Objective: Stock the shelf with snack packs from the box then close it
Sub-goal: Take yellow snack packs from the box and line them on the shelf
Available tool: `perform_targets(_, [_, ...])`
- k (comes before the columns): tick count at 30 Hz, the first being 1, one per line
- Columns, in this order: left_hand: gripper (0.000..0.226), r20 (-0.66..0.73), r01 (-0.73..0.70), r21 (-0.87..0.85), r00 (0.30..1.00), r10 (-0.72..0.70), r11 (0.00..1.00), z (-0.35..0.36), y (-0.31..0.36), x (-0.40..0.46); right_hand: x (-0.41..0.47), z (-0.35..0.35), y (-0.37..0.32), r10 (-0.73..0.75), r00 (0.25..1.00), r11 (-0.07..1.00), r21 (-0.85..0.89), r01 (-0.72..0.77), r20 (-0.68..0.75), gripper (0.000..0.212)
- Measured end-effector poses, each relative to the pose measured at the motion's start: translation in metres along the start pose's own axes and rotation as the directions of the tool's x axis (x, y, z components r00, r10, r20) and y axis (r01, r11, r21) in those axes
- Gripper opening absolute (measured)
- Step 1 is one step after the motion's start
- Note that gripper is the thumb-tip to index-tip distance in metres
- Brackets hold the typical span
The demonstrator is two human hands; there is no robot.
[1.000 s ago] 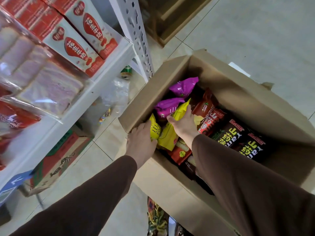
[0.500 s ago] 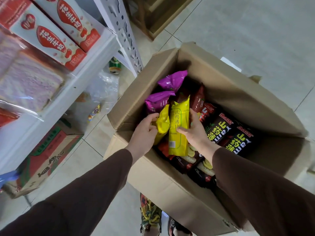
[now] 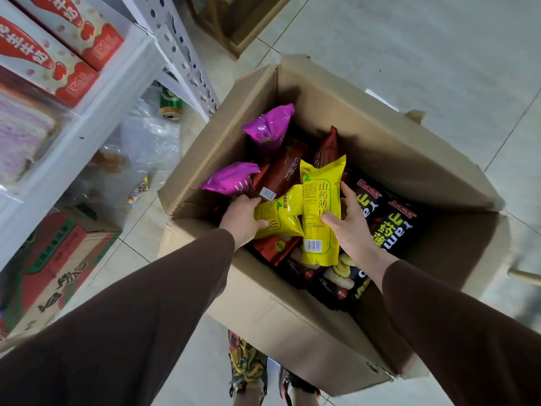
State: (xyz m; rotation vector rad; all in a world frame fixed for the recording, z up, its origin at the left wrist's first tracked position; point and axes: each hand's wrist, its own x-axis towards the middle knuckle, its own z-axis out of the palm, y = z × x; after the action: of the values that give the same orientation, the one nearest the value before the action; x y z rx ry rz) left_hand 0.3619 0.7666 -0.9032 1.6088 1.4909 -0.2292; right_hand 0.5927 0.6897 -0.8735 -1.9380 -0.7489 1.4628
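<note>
Head view: cardboard box point(image 3: 292, 323) sits open on the tiled floor point(image 3: 424, 48), flaps up, just right of the white shelf point(image 3: 96, 112).
Box contents: snack packs stand and lie packed together inside; two purple packs point(image 3: 270, 127) at the far left, brown-red packs point(image 3: 285, 171) in the middle, black packs point(image 3: 389, 227) along the right side.
Left hand point(image 3: 241, 219): reaches into the near left part of the box, fingers and thumb curled round a smaller yellow pack point(image 3: 281, 212) that lies tilted, its thumb on the pack's face.
Right hand point(image 3: 348, 227): grips a taller yellow pack point(image 3: 320, 209) from the right edge, thumb across its front, fingers behind it; the pack stands nearly upright, barcode end toward the near side.
Yellow packs: the two touch, the tall one overlapping the right edge of the small one, both above the red and black packs beneath.
Sleeves: both arms wear brown sleeves point(image 3: 146, 317) that run from the near corners to the box.
Shelf: holds red and cream boxes point(image 3: 55, 54) at the far left, with a clear-wrapped purple loaf point(image 3: 23, 133) nearer.
Under the shelf: a green can point(image 3: 171, 102) lies on the floor beside crumpled clear plastic point(image 3: 146, 148); a red and green carton point(image 3: 49, 268) sits near left.
Near edge: patterned shoes point(image 3: 247, 367) show on the floor just below the box.
</note>
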Motion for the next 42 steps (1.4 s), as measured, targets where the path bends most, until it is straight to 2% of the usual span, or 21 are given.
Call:
perform_targets(5, [0.086, 0.138, -0.020, 0.049, 0.990, 0.013, 0.999, 0.011, -0.003, 0.006, -0.004, -0.009, 0.009, 0.028, 0.999, 0.999, 0.016, -0.029, 0.044, 0.075])
perform_targets(10, [0.089, 0.086, -0.012, 0.066, 0.996, 0.007, 0.998, 0.017, -0.003, 0.008, -0.005, -0.003, 0.015, 0.020, 0.998, 1.000, -0.008, -0.019, 0.054, 0.069])
perform_targets(14, [0.063, -0.065, -0.017, -0.008, 0.998, 0.017, 1.000, 0.014, -0.003, 0.009, -0.001, 0.002, 0.015, -0.017, 1.000, 0.997, -0.078, 0.016, -0.006, 0.079])
perform_targets(16, [0.049, -0.101, -0.038, 0.003, 0.994, 0.038, 0.999, 0.015, 0.000, 0.007, 0.003, 0.003, 0.014, -0.010, 0.999, 0.999, -0.045, 0.008, -0.045, 0.068])
perform_targets(18, [0.047, -0.060, -0.060, 0.030, 0.996, 0.062, 0.998, 0.020, 0.004, 0.004, 0.008, 0.003, 0.014, 0.026, 0.997, 0.999, 0.024, -0.025, -0.071, 0.053])
perform_targets(22, [0.085, 0.075, -0.067, 0.072, 0.995, 0.061, 0.995, 0.030, 0.008, 0.004, 0.015, -0.001, 0.014, 0.074, 0.994, 0.997, 0.039, -0.071, -0.083, 0.050])
perform_targets(25, [0.111, 0.118, -0.076, 0.142, 0.991, 0.060, 0.987, 0.034, 0.008, 0.010, 0.019, -0.004, 0.013, 0.085, 0.993, 0.996, 0.003, -0.085, -0.085, 0.050])
perform_targets(30, [0.126, 0.094, -0.054, 0.176, 0.995, 0.037, 0.983, 0.049, 0.006, 0.023, 0.028, -0.005, 0.014, 0.080, 0.993, 0.997, -0.002, -0.080, -0.087, 0.056])
perform_targets(34, [0.134, 0.049, -0.018, 0.233, 0.999, 0.006, 0.972, 0.056, 0.005, 0.031, 0.030, -0.007, 0.016, 0.040, 0.996, 0.997, -0.069, -0.046, -0.081, 0.076])
perform_targets(36, [0.128, -0.006, -0.019, 0.260, 1.000, 0.021, 0.965, 0.056, 0.006, 0.034, 0.029, -0.008, 0.015, 0.046, 0.997, 0.998, -0.026, -0.048, -0.069, 0.076])
perform_targets(39, [0.095, -0.144, -0.041, 0.311, 0.985, 0.090, 0.949, 0.049, 0.007, 0.034, 0.024, -0.012, 0.012, 0.037, 0.992, 0.999, 0.041, -0.033, -0.117, 0.051])
perform_targets(41, [0.084, -0.164, -0.064, 0.268, 0.980, 0.111, 0.961, 0.044, 0.006, 0.033, 0.018, -0.017, 0.011, -0.006, 0.962, 1.000, -0.001, 0.006, -0.273, 0.035])
perform_targets(42, [0.083, -0.162, -0.077, 0.220, 0.980, 0.114, 0.972, 0.042, 0.004, 0.032, 0.016, -0.021, 0.011, -0.035, 0.930, 0.998, -0.058, 0.015, -0.365, 0.036])
